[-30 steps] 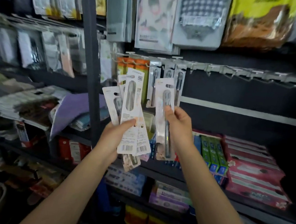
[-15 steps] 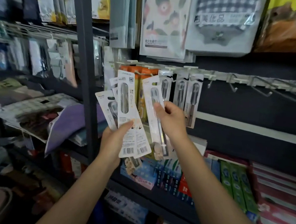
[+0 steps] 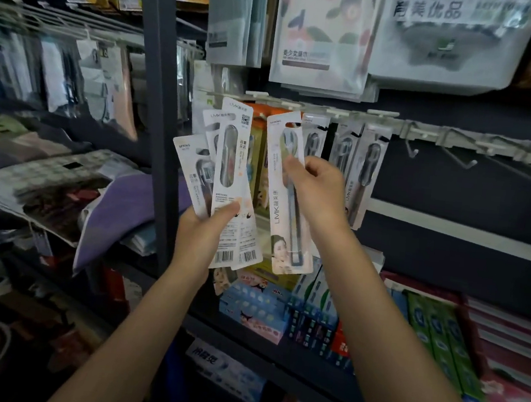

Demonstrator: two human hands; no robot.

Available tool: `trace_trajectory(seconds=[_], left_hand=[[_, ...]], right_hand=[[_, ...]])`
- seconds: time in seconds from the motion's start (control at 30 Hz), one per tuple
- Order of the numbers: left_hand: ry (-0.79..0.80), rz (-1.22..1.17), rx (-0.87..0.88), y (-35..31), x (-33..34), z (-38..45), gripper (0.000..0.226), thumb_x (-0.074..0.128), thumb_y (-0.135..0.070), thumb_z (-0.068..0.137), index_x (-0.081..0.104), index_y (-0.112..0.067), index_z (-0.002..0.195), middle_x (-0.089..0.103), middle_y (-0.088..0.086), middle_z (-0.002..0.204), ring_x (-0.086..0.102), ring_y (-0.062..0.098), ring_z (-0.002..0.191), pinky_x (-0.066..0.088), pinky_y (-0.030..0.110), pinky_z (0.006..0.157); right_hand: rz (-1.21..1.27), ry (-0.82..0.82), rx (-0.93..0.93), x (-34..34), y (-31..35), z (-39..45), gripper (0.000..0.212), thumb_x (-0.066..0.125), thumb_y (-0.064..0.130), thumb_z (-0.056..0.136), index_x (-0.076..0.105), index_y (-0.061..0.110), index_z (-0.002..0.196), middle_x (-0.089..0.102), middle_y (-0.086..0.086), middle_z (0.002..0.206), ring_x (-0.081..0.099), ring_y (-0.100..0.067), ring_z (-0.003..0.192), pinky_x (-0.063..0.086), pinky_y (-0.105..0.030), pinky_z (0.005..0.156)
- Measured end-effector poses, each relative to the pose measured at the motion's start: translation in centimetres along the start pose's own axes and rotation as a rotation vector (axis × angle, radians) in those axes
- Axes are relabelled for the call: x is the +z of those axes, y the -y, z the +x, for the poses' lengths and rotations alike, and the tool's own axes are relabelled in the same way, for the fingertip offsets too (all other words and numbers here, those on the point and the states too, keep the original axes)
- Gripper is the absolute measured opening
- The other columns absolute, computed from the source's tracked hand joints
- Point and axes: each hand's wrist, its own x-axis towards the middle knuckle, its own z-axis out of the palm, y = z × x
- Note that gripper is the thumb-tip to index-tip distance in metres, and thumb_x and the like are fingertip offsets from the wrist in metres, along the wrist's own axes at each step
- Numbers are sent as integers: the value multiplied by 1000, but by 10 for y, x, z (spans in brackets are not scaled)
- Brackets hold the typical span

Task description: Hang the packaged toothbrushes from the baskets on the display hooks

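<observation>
Two hands [image 3: 200,236], four held toothbrush packs [image 3: 230,181]

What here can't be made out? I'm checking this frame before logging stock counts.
- Left hand: how many packs are in its fan; they overlap.
- Right hand: its pack hides the hook behind.
- Baskets: none in the head view.
- Left shelves: blurred, goods unreadable.

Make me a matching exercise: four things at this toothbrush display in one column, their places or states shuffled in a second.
1. Single pack
2. Fanned packs
3. Hung packs
4. Bare hooks

A. On the rail, right of the hands
B. Pinched by the right hand
C. Empty, far right of the rail
D. Gripped by the left hand

Pairs: 1-B, 2-D, 3-A, 4-C
</observation>
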Motion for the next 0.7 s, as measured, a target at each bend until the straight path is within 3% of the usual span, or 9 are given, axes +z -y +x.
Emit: trace_trajectory(seconds=[0.13,0.23,0.3,0.37,0.43,0.5,0.6,0.7], left_hand=[[17,32,15,-1,-8,8,17,71,-15,93,74,-30,100,79,-6,96,76,14,89,60,37,79],[41,28,2,-2,-15,14,17,71,-14,93,74,-23,107,79,-3,99,76,16,91,61,38,80],[64,31,-9,-2,-18,19,17,71,-14,93,73,-23,107,79,-3,99,76,15,91,61,37,78],[93,30,-26,-3,-21,25,17,71,-15,93,73,-24,107,79,-5,97,76,14,89,61,32,73],[121,31,-39,-4,-22,29,18,70,-14,93,72,-22,109,79,-6,94,76,12,85,60,26,66],[140,34,-54,-3,-23,33,19,71,-15,93,72,-20,111,79,-6,94,76,12,84,61,25,65],[158,43,-77,1,-23,38,20,71,-16,92,73,-20,112,79,-2,99,76,15,89,61,34,75],[154,33,-105,9,-23,41,19,72,-16,92,73,-20,110,79,-3,99,76,14,88,61,37,78]], right_hand=[[-1,-39,68,4,7,3,35,66,22,96,56,9,65,48,0,55,38,-6,45,31,-19,46],[-8,-61,103,9,9,5,40,64,20,97,48,13,60,43,15,42,36,-1,38,30,-13,41],[-22,-93,112,13,7,8,39,63,21,97,51,7,63,48,7,49,40,-6,43,29,-14,40],[-49,-133,119,17,3,10,35,63,25,97,61,-4,77,51,-10,68,44,-14,57,29,-18,42],[-53,-162,145,21,-8,11,38,62,28,98,59,-3,77,45,-11,68,39,-18,57,28,-19,43],[-83,-171,180,22,-20,10,37,61,33,100,53,8,74,38,-7,64,36,-14,55,28,-19,45],[-129,-174,186,21,-38,4,31,59,32,101,53,10,80,44,-2,68,41,-10,59,34,-14,49],[-149,-194,170,24,-49,1,25,57,27,102,56,10,85,52,-5,76,46,-12,66,38,-19,56]])
